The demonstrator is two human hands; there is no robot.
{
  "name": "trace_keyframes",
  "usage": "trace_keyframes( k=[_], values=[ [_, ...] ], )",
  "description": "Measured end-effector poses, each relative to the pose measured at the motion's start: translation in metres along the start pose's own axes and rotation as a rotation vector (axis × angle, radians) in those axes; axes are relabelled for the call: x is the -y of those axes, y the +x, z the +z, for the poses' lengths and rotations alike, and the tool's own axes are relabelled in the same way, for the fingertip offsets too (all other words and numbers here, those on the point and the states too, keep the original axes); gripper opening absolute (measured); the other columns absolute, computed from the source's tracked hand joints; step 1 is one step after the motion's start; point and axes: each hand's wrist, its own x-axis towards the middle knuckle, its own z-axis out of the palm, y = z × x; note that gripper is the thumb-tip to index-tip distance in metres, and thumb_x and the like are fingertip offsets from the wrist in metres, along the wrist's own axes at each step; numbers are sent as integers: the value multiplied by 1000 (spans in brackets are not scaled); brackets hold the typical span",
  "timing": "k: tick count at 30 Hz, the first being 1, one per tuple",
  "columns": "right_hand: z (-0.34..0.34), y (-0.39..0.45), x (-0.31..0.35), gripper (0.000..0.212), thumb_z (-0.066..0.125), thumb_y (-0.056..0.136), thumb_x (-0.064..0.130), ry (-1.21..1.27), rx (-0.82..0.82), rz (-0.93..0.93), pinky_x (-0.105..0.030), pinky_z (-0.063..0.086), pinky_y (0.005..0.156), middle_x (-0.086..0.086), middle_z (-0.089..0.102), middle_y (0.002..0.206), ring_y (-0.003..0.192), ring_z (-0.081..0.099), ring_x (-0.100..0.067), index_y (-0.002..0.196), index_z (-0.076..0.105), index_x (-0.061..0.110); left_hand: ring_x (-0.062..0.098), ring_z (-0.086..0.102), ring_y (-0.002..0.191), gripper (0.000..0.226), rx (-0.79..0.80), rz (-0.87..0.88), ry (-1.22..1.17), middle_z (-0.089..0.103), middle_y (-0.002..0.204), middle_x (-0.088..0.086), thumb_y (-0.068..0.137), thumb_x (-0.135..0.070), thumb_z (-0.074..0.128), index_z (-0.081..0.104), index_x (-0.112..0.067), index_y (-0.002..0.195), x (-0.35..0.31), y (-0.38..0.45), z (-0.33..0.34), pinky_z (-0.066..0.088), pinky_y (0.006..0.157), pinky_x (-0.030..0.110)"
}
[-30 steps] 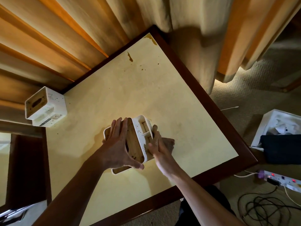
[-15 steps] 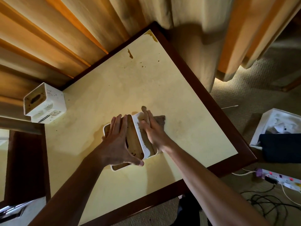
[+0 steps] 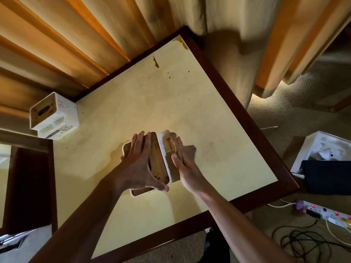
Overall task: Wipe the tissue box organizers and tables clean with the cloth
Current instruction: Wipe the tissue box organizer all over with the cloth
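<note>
My left hand (image 3: 139,166) lies spread flat on the wooden lid of the tissue box organizer (image 3: 161,164), mid-table (image 3: 209,114), thumb hooked round its near edge; right hand (image 3: 183,160), fingers straight & together, presses the cloth (image 3: 173,156) vs. its side compartments; 2nd organizer (image 3: 55,116) sits at the far-left corner; brown stains (image 3: 156,62) near the far edge.

Left hand (image 3: 139,164) spread, right hand (image 3: 185,164) flat

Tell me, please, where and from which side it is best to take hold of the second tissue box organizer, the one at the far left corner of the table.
Grip the second organizer across its two opposite white side walls, coming from above. It stands free on the table, its slotted top tilted toward the camera, nothing touching it.
</note>
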Motion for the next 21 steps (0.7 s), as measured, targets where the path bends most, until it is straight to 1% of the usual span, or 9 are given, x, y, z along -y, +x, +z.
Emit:
trace_keyframes(
  k=[4, 7, 9, 12, 13, 15, 16, 19, 21],
  values=[
    [-2, -3, -19, 70, 40, 90, 72, -4, -16, 85, -54, 13, 121, 17, 4, 163, 150, 3, -7, 147, 2, 59, 11, -42, 140, 170, 10, 1, 11, -42, 153, -16, 35, -84, 78, -38, -30, 145, 1, 0, -2, 13, 119, 61],
    [-2, 1, -23, 73, 39, 86, 77, -29, -28, 143, -54, 15, 121, 11, 6, 163, 150, 6, -10, 147, 3, 59, 13, -45, 138, 171, 26, 3, 41, -47, 151, -14, 35, -86, 77, -45, -28, 141, 1, 1, -3, 12, 120, 61],
    [0, 1, -20, 70, 38, 89, 72, -31, -75, 142, -53, 19, 120, 5, 17, 162, 150, 14, -13, 149, 8, 55, 14, -49, 135, 170, 58, 24, 66, -52, 146, -14, 38, -84, 79, -52, -31, 132, 3, -1, -6, 10, 120, 60],
    [3, -4, -8, 58, 36, 99, 48, 10, -154, 128, -47, 29, 118, 4, 40, 151, 142, 34, -12, 153, 20, 39, 10, -50, 132, 168, 110, 87, 89, -58, 139, -17, 42, -77, 83, -57, -33, 124, 15, -5, -11, 7, 123, 54],
    [3, -5, -4, 53, 34, 101, 41, 8, -161, 120, -47, 33, 115, 2, 49, 142, 139, 40, -18, 153, 26, 34, 8, -50, 132, 168, 117, 98, 91, -59, 138, -18, 43, -75, 84, -57, -32, 125, 19, -7, -12, 6, 123, 51],
    [4, -2, 2, 49, 36, 100, 42, -33, -158, 111, -54, 42, 106, -21, 59, 124, 125, 50, -41, 148, 37, 37, 6, -51, 130, 168, 114, 113, 91, -59, 137, -19, 45, -75, 84, -58, -32, 123, 25, -10, -11, 4, 123, 48],
    [5, 0, 7, 51, 37, 95, 50, -39, -144, 118, -53, 44, 104, -24, 58, 126, 120, 54, -41, 145, 39, 43, 5, -52, 129, 167, 110, 120, 83, -59, 137, -19, 45, -75, 84, -58, -32, 123, 27, -11, -10, 3, 123, 46],
    [15, 9, 21, 56, 35, 90, 58, -98, -121, 73, -40, 46, 105, 2, 57, 134, 118, 58, -9, 144, 39, 43, 9, -50, 132, 166, 99, 132, 73, -59, 138, -18, 46, -76, 82, -57, -32, 123, 28, -12, -9, 6, 123, 46],
    [25, 16, 33, 46, 31, 93, 51, -224, -187, 7, -46, 51, 93, 0, 62, 105, 93, 62, -13, 131, 50, 34, 12, -47, 135, 166, 93, 136, 78, -58, 139, -16, 46, -76, 82, -55, -30, 127, 27, -13, -10, 11, 123, 46]
  ],
)
